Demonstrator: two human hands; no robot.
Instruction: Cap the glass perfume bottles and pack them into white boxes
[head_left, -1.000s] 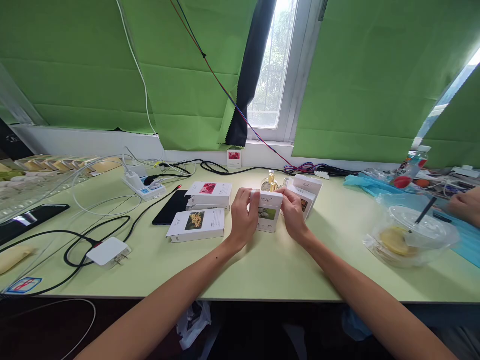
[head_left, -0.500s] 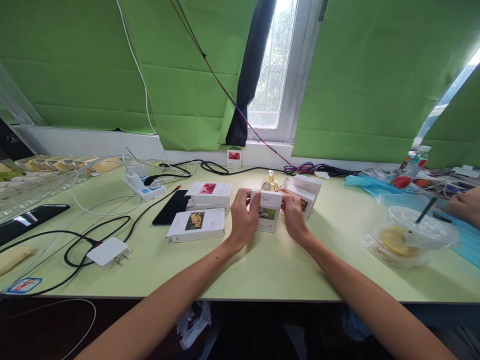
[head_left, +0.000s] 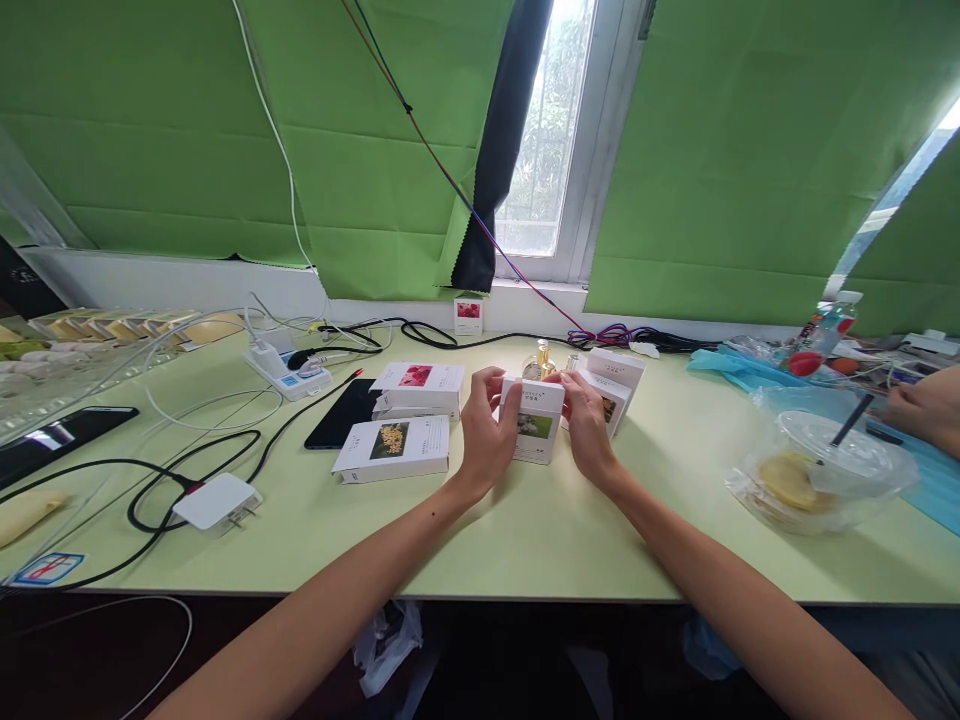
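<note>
A small white box (head_left: 535,425) with a pale flower picture stands upright on the light green table (head_left: 525,530). My left hand (head_left: 484,432) grips its left side and my right hand (head_left: 586,425) grips its right side, fingertips at its top edge. Behind it stand two small glass bottles with gold caps (head_left: 541,362) and two more white boxes (head_left: 613,385). To the left lie a flat white box with a yellow flower picture (head_left: 393,448) and one with a pink flower picture (head_left: 418,389).
A black phone (head_left: 343,413), a power strip (head_left: 289,373), a white charger (head_left: 218,502) and black cables lie at left. A clear lidded cup with a straw (head_left: 821,470) sits in a plastic bag at right. Another person's hand (head_left: 926,405) rests at the far right edge.
My fingers have shifted slightly upward along the top of the box. The other person's hand at the far right has risen a little.
</note>
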